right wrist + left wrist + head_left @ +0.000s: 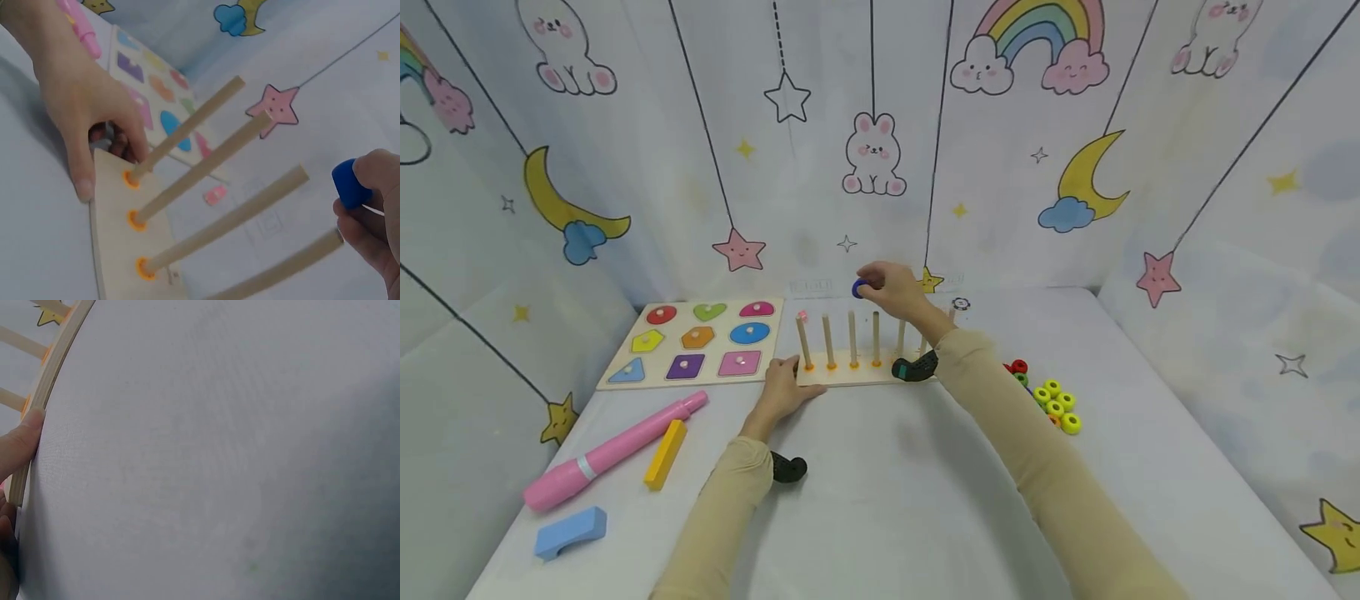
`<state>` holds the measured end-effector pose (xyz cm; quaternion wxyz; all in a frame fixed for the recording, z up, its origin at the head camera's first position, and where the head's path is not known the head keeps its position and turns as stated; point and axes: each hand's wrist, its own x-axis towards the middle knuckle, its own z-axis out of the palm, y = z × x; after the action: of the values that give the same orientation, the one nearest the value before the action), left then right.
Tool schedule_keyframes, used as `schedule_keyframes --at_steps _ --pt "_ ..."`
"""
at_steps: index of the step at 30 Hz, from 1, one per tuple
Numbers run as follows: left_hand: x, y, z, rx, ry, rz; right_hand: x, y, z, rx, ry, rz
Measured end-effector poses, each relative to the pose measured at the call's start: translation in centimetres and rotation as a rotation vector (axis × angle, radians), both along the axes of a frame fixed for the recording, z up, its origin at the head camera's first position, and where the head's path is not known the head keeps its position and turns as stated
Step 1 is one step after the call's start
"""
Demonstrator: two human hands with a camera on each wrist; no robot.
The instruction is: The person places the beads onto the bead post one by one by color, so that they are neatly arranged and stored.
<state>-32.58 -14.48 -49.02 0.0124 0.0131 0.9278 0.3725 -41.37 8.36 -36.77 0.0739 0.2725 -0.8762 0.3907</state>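
Observation:
A wooden peg board [850, 378] with a row of upright dowels stands at the far middle of the table. My left hand [781, 392] holds its left end; in the right wrist view the thumb [83, 178] lies along the front edge and the other fingers reach round the end. My right hand [895, 292] is raised over the pegs and pinches a blue ring [350, 183] between thumb and fingers. The ring is apart from the dowels, near the upper ends of the middle ones. My right forearm covers the board's right end.
Loose yellow, red and green rings [1054, 400] lie right of the board. A shape puzzle [711, 337] sits at the back left. Nearer are a pink stick-like toy [625, 450], a yellow block [666, 455] and a blue arched block [571, 532]. A patterned cloth backdrop rises behind.

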Motion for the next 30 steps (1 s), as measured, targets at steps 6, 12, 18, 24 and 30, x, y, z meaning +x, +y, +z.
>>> schedule_keyframes --at_steps 6,12,18,24,30 --pt "-0.2 0.2 0.2 -0.014 0.002 0.001 0.9 -3.8 0.3 0.009 0.017 0.096" --pt "-0.2 0.3 0.1 -0.016 0.015 -0.008 2.0 -7.0 0.3 0.068 -0.001 0.191" --pt "-0.3 0.4 0.0 -0.006 0.020 -0.010 2.4 -8.1 -0.1 0.091 -0.029 0.190" --pt "-0.2 0.3 -0.1 -0.002 0.014 -0.005 2.6 -8.4 -0.1 0.115 -0.039 0.193" --pt "0.0 0.0 0.0 -0.013 0.015 -0.007 2.8 -8.6 -0.1 0.176 -0.031 0.194"
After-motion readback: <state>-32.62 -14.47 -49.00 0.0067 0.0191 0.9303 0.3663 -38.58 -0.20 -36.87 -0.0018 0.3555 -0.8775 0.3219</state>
